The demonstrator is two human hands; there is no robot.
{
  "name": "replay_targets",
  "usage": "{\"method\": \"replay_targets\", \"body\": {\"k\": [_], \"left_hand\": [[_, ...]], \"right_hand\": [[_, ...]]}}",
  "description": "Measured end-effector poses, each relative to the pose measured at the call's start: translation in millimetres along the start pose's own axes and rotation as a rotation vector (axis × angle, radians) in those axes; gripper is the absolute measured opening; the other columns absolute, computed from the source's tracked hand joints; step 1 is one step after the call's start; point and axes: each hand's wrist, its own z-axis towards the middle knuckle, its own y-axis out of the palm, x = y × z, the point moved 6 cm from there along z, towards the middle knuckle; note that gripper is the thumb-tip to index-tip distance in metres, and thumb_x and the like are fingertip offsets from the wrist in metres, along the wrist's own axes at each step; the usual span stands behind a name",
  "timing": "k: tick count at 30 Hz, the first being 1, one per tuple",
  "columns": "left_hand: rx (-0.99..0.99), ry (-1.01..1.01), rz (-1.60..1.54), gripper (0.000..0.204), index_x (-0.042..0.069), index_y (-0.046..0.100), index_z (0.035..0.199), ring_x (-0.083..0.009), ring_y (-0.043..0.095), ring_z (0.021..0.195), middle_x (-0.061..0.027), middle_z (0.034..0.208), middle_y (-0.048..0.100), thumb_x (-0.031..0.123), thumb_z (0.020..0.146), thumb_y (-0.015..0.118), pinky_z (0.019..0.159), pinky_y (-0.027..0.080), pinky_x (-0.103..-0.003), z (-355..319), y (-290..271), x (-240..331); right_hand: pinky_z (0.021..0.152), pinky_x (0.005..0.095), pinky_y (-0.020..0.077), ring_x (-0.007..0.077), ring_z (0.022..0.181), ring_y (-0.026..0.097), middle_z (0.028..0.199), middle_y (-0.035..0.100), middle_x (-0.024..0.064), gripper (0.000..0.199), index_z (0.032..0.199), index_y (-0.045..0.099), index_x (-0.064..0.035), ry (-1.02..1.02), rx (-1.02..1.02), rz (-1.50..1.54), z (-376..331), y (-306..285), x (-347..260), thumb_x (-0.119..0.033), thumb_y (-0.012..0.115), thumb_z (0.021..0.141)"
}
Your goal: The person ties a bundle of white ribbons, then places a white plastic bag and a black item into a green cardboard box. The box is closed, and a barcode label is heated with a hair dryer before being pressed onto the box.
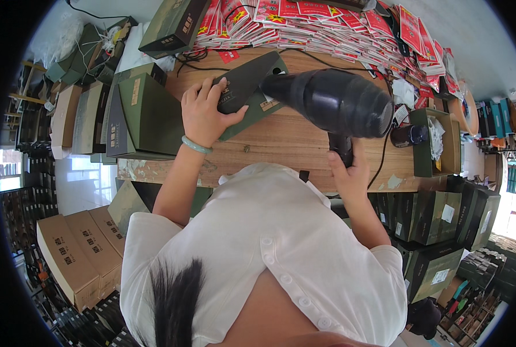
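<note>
My left hand [203, 110], with a pale green bangle at its wrist, lies spread on the left end of a dark green shoebox [252, 78]. Its fingers and thumb are apart and press on the box. My right hand [350, 173] is wrapped round the handle of a large black hair dryer [339, 101]. The dryer's nozzle points left, close to the box's right part, and covers some of it. A small tan label [268, 105] shows on the box just below the nozzle. Whether the dryer is running cannot be seen.
Red-and-white printed packets [310, 29] are heaped along the back of the wooden table [287, 153]. Green shoeboxes [154, 113] stand at the left. At the right are an open box [434, 141] and a dark jar [408, 136]. A black cord [382, 159] runs beside my right hand.
</note>
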Motion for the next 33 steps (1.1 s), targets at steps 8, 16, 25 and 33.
{"method": "replay_targets", "body": {"k": [8, 16, 25, 33], "left_hand": [[0.007, -0.001, 0.011, 0.059, 0.009, 0.067, 0.108, -0.0296, 0.056, 0.099, -0.0077, 0.112, 0.062, 0.041, 0.06, 0.081, 0.088, 0.045, -0.041, -0.3, 0.3, 2.1], [-0.002, -0.012, 0.022, 0.059, 0.01, 0.067, 0.108, -0.0299, 0.056, 0.098, -0.007, 0.112, 0.062, 0.042, 0.06, 0.081, 0.088, 0.045, -0.041, -0.9, -0.2, 0.7], [-0.002, -0.011, 0.013, 0.059, 0.01, 0.067, 0.108, -0.0306, 0.056, 0.099, -0.0072, 0.111, 0.062, 0.042, 0.061, 0.08, 0.088, 0.045, -0.041, -0.3, 0.8, 2.5], [-0.005, -0.026, 0.009, 0.06, 0.01, 0.067, 0.109, -0.0318, 0.056, 0.1, -0.0087, 0.112, 0.062, 0.042, 0.06, 0.08, 0.089, 0.045, -0.042, 0.2, 0.3, 0.3]], "right_hand": [[0.078, 0.0266, 0.0466, 0.0158, 0.086, 0.059, 0.099, 0.064, 0.0105, 0.058, 0.127, 0.049, -0.0005, -0.11, 0.069, -0.041, -2.4, -0.4, -8.1, -0.03, 0.074, 0.084], [0.081, 0.027, 0.0457, 0.017, 0.088, 0.057, 0.1, 0.063, 0.0121, 0.058, 0.129, 0.048, -0.0011, 0.039, 0.018, 0.023, -0.3, -0.7, -0.9, -0.026, 0.074, 0.084], [0.082, 0.0267, 0.0454, 0.0162, 0.087, 0.056, 0.1, 0.063, 0.0106, 0.057, 0.129, 0.047, 0.0006, 0.076, 0.025, 0.121, 0.2, 1.5, 12.6, -0.024, 0.073, 0.084], [0.082, 0.0265, 0.0458, 0.0148, 0.09, 0.057, 0.102, 0.062, 0.0103, 0.053, 0.125, 0.049, 0.0016, 0.083, 0.009, 0.061, -6.5, -8.5, 2.2, -0.021, 0.074, 0.084]]}}
